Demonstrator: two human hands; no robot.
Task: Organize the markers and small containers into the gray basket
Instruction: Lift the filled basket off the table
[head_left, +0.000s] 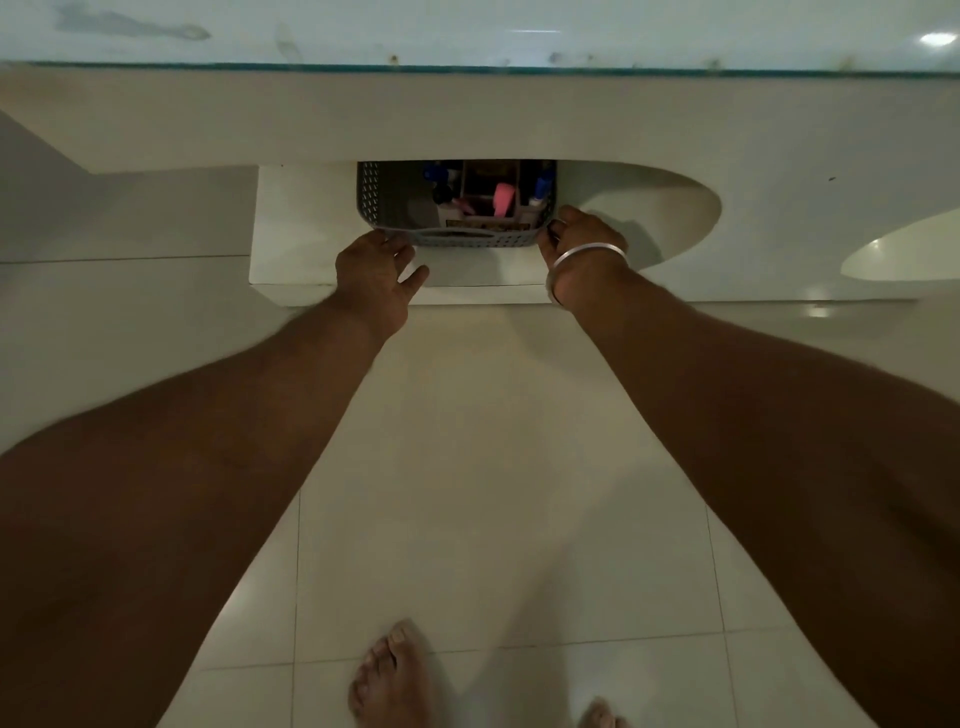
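The gray basket (394, 200) with perforated walls sits on a low white shelf, its far half hidden under the tabletop overhang. Inside it I see a pink container (504, 200), blue-capped markers (541, 188) and a brown divider box; the rest is dark. My left hand (374, 275) is at the basket's near left corner, fingertips against the rim and thumb spread away. My right hand (576, 236), with a metal bangle at the wrist, has its fingers curled on the near right corner.
A thick white tabletop (467, 119) overhangs the shelf (291, 228). A curved white panel (675, 208) lies to the right of the basket. Glossy floor tiles (493, 467) run toward me, with my bare feet (395, 675) at the bottom.
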